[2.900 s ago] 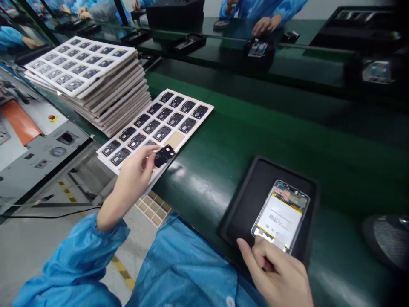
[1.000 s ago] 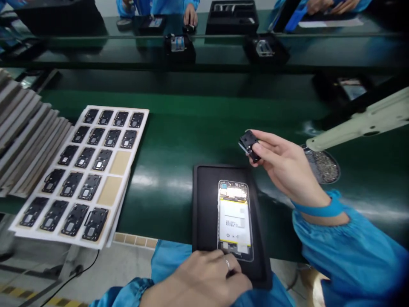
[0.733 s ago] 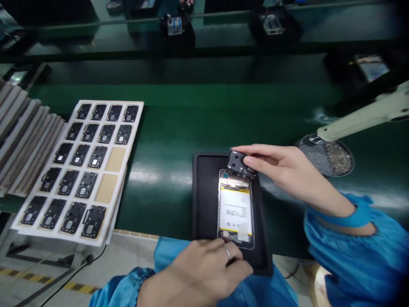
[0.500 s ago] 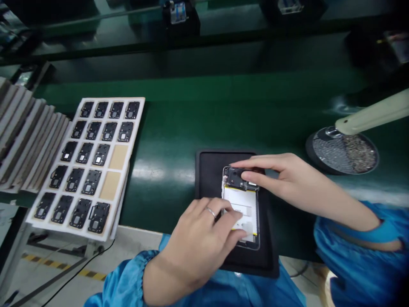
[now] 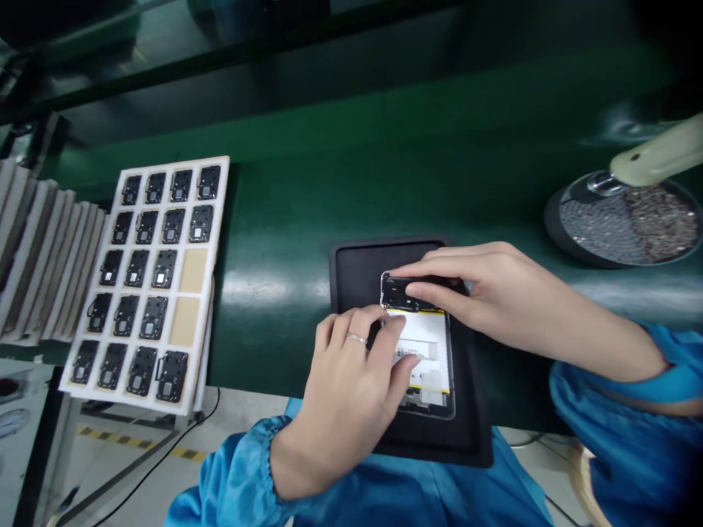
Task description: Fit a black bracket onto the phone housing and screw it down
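Far left: stack of pale boards (image 5: 41, 256), edges towards me, cut by the edge of view. Corner of a grey machine panel (image 5: 22, 399) below it.

Next, white parts tray (image 5: 125, 395) on the green bench (image 5: 280, 212): five rows of four pockets, black modules (image 5: 154, 318) in eighteen. Tan backing (image 5: 193, 271) shows in the right column, third and fourth rows down. Black cable (image 5: 165, 454) and striped floor tape (image 5: 129, 441) below.

Left hand (image 5: 348, 380), ring on one finger: over the phone's left side. Thumb and index spread, a gap between their tips above the white battery (image 5: 425, 327); other fingers curled at the phone edge. Can't tell which of them touch.

Phone (image 5: 433, 377): back open, lying flat in a black work tray (image 5: 356, 274), top end away from the person. Black cover plate (image 5: 395, 294) sits across that top end, above the battery.

Right hand (image 5: 483, 293) comes in from the right, blue band (image 5: 631, 384) at the wrist. Pinching the plate: thumb on its face, fingers along the far edge.

Far right: round dish (image 5: 557, 227), grey bits one side, brownish the other, pale arm (image 5: 667, 150) reaching over it.
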The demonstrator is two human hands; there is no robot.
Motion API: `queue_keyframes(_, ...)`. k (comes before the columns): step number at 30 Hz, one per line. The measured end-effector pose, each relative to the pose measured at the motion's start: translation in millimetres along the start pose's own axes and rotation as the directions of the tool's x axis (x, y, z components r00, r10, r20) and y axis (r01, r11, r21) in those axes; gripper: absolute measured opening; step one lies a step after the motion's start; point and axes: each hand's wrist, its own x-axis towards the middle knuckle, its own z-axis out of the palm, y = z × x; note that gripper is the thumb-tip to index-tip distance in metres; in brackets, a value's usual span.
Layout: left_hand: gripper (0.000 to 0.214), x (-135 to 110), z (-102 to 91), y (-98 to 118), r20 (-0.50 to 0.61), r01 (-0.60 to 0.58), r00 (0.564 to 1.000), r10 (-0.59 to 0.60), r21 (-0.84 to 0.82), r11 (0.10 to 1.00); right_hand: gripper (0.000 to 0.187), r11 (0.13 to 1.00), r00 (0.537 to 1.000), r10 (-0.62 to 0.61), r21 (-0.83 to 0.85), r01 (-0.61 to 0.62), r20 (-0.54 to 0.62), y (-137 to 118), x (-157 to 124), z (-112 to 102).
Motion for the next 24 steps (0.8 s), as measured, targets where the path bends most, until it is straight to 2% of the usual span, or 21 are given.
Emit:
queue_keyframes(12, 0.035, -1, 12.4, 0, -0.01, -0.027, 1.0, 0.027, 0.061, 0.998, 0.033, 0.999, 0.999, 0.03, 0.022, -0.03, -0.016, 1, -3, -2)
queue_keyframes(17, 0.05, -3, 16.5, 2, -0.006, -0.014, 1.0, 0.015, 0.064, 0.998, 0.033, 0.999, 0.997, 0.047, 0.014, -0.046, -0.055, 3, -5, -1)
queue_keyframes(24, 0.058, -6, 15.0, 3, 0.03, -0.002, 1.0, 0.0, 0.065, 0.998, 0.033, 0.991, 0.988, 0.137, 0.026, -0.135, -0.073, -1, -5, 0)
